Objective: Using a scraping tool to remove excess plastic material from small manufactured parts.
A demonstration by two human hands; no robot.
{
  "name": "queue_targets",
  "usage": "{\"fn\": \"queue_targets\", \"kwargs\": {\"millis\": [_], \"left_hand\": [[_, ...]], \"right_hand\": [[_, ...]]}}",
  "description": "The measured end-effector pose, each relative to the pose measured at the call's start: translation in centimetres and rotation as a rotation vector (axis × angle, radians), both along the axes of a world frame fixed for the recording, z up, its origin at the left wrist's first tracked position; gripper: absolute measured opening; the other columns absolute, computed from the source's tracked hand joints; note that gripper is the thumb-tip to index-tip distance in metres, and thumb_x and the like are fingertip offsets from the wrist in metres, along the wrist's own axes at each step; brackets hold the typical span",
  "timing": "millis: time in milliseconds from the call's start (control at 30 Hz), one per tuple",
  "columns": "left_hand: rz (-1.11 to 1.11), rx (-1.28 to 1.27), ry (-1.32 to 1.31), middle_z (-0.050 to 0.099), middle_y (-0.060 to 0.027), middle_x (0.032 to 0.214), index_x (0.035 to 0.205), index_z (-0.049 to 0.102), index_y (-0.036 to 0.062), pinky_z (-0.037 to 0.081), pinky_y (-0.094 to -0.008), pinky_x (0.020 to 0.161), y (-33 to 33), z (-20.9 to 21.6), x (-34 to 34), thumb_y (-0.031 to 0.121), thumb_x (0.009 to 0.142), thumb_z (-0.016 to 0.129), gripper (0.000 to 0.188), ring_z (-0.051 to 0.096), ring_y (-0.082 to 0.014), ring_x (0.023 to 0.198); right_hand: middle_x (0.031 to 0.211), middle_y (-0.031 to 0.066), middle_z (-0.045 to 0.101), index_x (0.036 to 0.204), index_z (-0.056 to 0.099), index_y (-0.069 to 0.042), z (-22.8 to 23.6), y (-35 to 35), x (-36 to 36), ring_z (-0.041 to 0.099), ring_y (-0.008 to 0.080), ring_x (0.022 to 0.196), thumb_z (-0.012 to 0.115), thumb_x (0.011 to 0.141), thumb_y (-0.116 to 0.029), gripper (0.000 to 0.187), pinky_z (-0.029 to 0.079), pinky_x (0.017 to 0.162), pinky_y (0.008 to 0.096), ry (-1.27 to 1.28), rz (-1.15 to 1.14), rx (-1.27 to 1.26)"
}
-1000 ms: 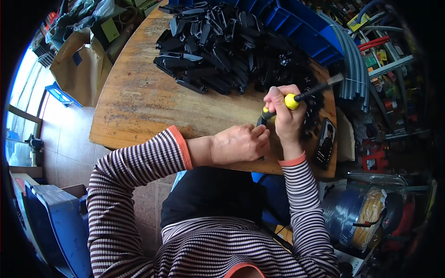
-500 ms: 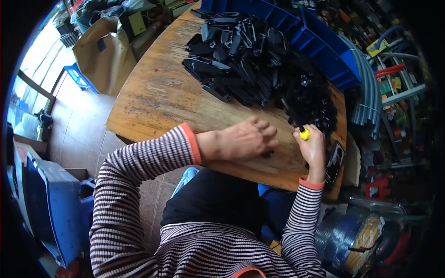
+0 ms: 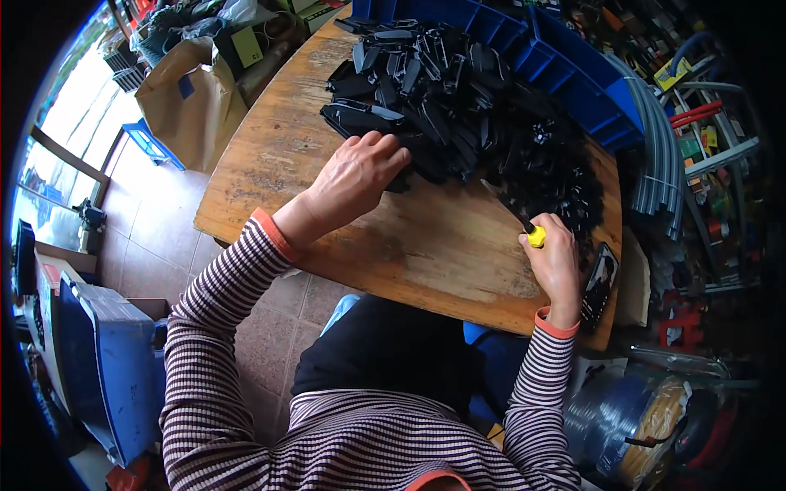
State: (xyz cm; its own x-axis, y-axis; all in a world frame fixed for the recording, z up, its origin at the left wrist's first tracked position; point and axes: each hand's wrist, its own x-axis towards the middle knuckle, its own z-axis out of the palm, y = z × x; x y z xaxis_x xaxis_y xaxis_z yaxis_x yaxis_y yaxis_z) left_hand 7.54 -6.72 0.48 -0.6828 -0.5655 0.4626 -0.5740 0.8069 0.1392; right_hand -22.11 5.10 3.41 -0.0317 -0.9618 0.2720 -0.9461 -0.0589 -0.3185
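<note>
My left hand [image 3: 358,178] is at the near left edge of a heap of black plastic parts [image 3: 442,102]. Its fingers curl down against the parts, and the fingertips and anything in them are hidden. At the right of the table, my right hand [image 3: 554,254] grips a screwdriver by its yellow and black handle [image 3: 536,237]. The thin shaft [image 3: 506,203] points up and left, its tip near the heap's near edge. Smaller black pieces [image 3: 565,192] lie piled beyond the right hand.
The worn wooden table [image 3: 270,164] carries the heap. Blue plastic bins [image 3: 565,78] line its far edge. A phone-like dark object [image 3: 602,282] lies near the right edge. Grey tubing [image 3: 655,151] is at the right, a brown paper bag [image 3: 192,102] at the left.
My left hand has moved left and away from me, from the table's near middle to the heap. My right hand stays about where it was, with more of the screwdriver's shaft now showing.
</note>
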Motion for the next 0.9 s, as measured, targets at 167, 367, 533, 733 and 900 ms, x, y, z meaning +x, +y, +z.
{"fn": "queue_targets", "kwargs": {"millis": [167,367,533,733,900], "left_hand": [[-0.14,0.018,-0.101,0.056,-0.0116,0.093,0.104,0.057,0.0023,0.047,-0.0347,0.08,1.7,0.5,-2.8,0.003,0.074,0.059,0.03,0.055,-0.0256,0.091],[-0.254,0.156,0.202,0.056,-0.0124,0.083,0.093,0.054,0.0027,0.049,-0.0391,0.072,4.7,-0.4,-8.8,0.005,0.068,0.067,0.028,0.058,-0.0303,0.085],[-0.205,0.394,0.239,0.057,-0.0132,0.085,0.094,0.053,0.0024,0.05,-0.0413,0.073,5.5,0.9,-5.0,0.009,0.066,0.071,0.034,0.059,-0.0322,0.085],[-0.342,0.457,0.273,0.058,-0.0134,0.088,0.097,0.054,0.0023,0.05,-0.0408,0.075,8.0,0.8,-5.2,0.01,0.064,0.073,0.039,0.059,-0.0328,0.087],[-0.434,0.367,0.213,0.06,-0.0132,0.099,0.099,0.054,0.0028,0.05,-0.0391,0.079,7.3,0.9,-5.1,0.013,0.064,0.073,0.041,0.059,-0.0314,0.091]], "right_hand": [[0.076,0.0099,0.064,0.088,0.06,0.0,0.8,0.8,1.0,0.062,0.0176,0.067,0.071,0.079,-0.002,0.015,0.048,0.064,0.0286,-0.253,-0.082,0.038],[0.074,0.0117,0.067,0.087,0.06,0.0,0.3,-0.1,2.1,0.065,0.0203,0.064,0.074,0.08,-0.007,0.018,0.05,0.061,0.0287,-0.402,0.058,-0.077],[0.075,0.0117,0.065,0.087,0.06,0.001,-0.1,0.8,0.6,0.063,0.0197,0.064,0.073,0.079,-0.005,0.016,0.049,0.061,0.0285,-0.436,0.047,-0.079],[0.075,0.0076,0.065,0.086,0.063,0.001,0.1,-0.4,2.5,0.06,0.0125,0.066,0.072,0.079,-0.003,0.012,0.047,0.062,0.0264,-0.382,0.134,-0.112],[0.077,0.0107,0.063,0.085,0.062,0.0,0.3,-0.4,3.4,0.063,0.0235,0.068,0.071,0.076,0.0,0.013,0.048,0.061,0.0311,-0.346,0.191,-0.125]]}}
